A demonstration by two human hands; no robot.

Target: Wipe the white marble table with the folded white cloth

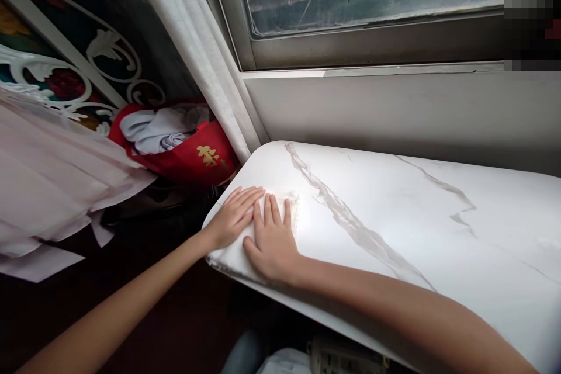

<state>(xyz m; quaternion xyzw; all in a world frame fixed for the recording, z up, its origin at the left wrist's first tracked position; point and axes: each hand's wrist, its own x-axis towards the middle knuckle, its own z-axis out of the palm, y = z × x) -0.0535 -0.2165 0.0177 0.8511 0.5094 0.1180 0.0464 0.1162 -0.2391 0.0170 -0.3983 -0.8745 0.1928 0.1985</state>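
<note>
Lying flat with fingers outstretched, the left hand [236,217] and right hand [275,245] rest together on a thin white cloth [295,213] near the middle of the frame. It looks light, soft and easily slid; its free right-hand edge seems the simplest hold. Beneath is a smooth white table [377,187] with grey-brown marble veining. Farther off, upper left of centre, a red bag [182,165] with a gold motif holds bunched pale-grey fabric [153,128].
</note>
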